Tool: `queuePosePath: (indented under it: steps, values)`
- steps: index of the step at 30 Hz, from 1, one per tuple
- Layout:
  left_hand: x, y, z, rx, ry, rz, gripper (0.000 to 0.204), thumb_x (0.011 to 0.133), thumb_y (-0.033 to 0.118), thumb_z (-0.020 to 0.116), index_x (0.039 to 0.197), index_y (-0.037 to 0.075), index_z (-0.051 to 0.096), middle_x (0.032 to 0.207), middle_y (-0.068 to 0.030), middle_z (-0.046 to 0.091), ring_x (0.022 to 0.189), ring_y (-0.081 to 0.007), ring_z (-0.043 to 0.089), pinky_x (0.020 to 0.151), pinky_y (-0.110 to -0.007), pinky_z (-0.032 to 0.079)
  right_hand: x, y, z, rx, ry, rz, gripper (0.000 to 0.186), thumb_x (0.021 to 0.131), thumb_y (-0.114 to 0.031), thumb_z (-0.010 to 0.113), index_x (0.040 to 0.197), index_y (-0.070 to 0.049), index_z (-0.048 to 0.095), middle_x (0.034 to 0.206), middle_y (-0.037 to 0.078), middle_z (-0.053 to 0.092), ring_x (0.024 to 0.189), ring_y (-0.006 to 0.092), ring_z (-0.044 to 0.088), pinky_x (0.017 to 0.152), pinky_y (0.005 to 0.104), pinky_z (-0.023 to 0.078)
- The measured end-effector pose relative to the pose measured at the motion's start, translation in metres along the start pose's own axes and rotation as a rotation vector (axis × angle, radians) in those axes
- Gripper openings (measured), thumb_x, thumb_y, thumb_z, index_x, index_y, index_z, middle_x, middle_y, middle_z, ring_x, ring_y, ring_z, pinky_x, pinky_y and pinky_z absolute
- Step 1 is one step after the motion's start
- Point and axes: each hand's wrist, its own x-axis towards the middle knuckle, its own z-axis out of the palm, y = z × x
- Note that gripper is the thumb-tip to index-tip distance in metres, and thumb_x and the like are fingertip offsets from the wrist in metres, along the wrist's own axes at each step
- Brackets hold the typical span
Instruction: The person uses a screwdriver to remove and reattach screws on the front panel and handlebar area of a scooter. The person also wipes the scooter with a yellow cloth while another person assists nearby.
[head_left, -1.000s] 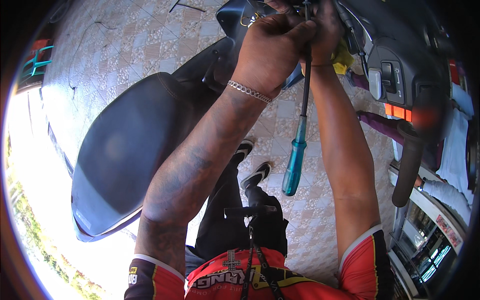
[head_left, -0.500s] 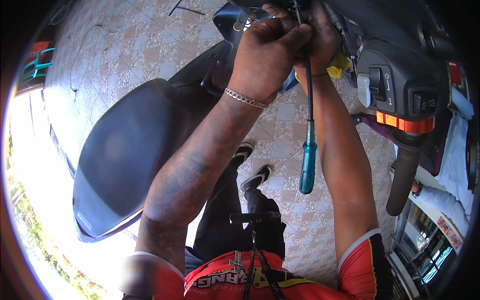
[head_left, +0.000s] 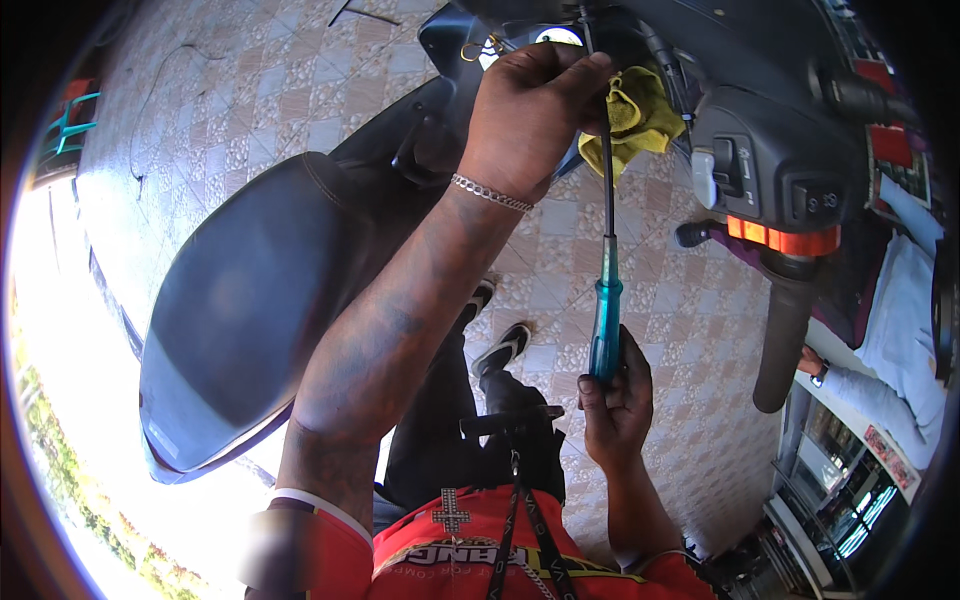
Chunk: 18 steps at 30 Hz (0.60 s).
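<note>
A long screwdriver (head_left: 606, 315) with a translucent teal handle and thin dark shaft stands in line with my view, handle toward me. My left hand (head_left: 530, 115) pinches the upper shaft between thumb and fingers, close to the scooter's dark front panel. At the butt of the handle is my right hand (head_left: 618, 405), its thumb and fingers closed around the end. The screwdriver's tip is out of sight at the top edge. Just right of my left hand hangs a yellow cloth (head_left: 640, 115), beside a black cable.
The scooter's black seat (head_left: 240, 310) lies to the left. On the right the handlebar grip (head_left: 785, 345) and switch housing (head_left: 780, 170) jut out. Another person's sleeved arm (head_left: 880, 395) shows at far right. Patterned tiles (head_left: 550, 280) cover the floor.
My right hand has come down from the upper shaft to the handle's end, uncovering the yellow cloth. My left hand keeps its pinch on the shaft.
</note>
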Motion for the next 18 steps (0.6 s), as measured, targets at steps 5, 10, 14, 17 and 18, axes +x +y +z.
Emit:
queuePosePath:
  steps: [5, 10, 14, 17, 18]
  values:
    - [-0.004, 0.004, 0.01, -0.074, 0.013, -0.074, 0.018, 0.102, 0.014, 0.064, 0.106, -0.003, 0.07, 0.093, -0.0077, 0.072, 0.073, -0.0128, 0.066, 0.069, -0.027, 0.054, -0.01, -0.03, -0.004, -0.763, 0.395, -0.495, 0.052, 0.103, -0.023, 0.057, 0.141, 0.013, 0.049, 0.114, 0.022, 0.063, 0.088, 0.0308, 0.058, 0.075, 0.0403, 0.046]
    - [-0.006, 0.008, 0.016, -0.185, -0.008, -0.12, 0.02, 0.104, 0.014, 0.061, 0.109, -0.003, 0.068, 0.098, -0.0069, 0.072, 0.077, -0.0122, 0.063, 0.071, -0.027, 0.052, -0.019, -0.072, -0.011, -0.921, 0.399, -0.646, 0.048, 0.103, -0.021, 0.057, 0.138, 0.012, 0.053, 0.124, 0.023, 0.064, 0.094, 0.0307, 0.06, 0.08, 0.0382, 0.049]
    - [-0.006, 0.011, 0.016, -0.251, -0.004, -0.114, 0.02, 0.101, 0.015, 0.067, 0.102, -0.004, 0.066, 0.089, -0.0075, 0.07, 0.075, -0.013, 0.067, 0.07, -0.026, 0.058, -0.023, -0.08, 0.002, -0.728, 0.419, -0.527, 0.051, 0.104, -0.028, 0.057, 0.137, 0.011, 0.054, 0.123, 0.022, 0.064, 0.09, 0.0258, 0.06, 0.078, 0.034, 0.05]
    - [-0.006, 0.012, 0.019, -0.201, 0.025, -0.121, 0.02, 0.1, 0.015, 0.067, 0.103, -0.005, 0.065, 0.091, -0.0084, 0.07, 0.076, -0.0141, 0.068, 0.071, -0.026, 0.058, -0.02, -0.082, 0.008, -0.18, 0.456, -0.192, 0.055, 0.106, -0.038, 0.054, 0.136, 0.008, 0.055, 0.1, 0.015, 0.066, 0.071, 0.0156, 0.055, 0.062, 0.0271, 0.046]
    - [-0.006, 0.013, 0.02, -0.178, 0.027, -0.107, 0.02, 0.1, 0.014, 0.067, 0.103, -0.006, 0.066, 0.092, -0.0088, 0.071, 0.077, -0.0145, 0.069, 0.072, -0.027, 0.058, -0.019, -0.085, 0.005, 0.077, 0.417, -0.021, 0.056, 0.107, -0.041, 0.052, 0.136, 0.006, 0.054, 0.091, 0.011, 0.064, 0.064, 0.0123, 0.051, 0.056, 0.0249, 0.042]
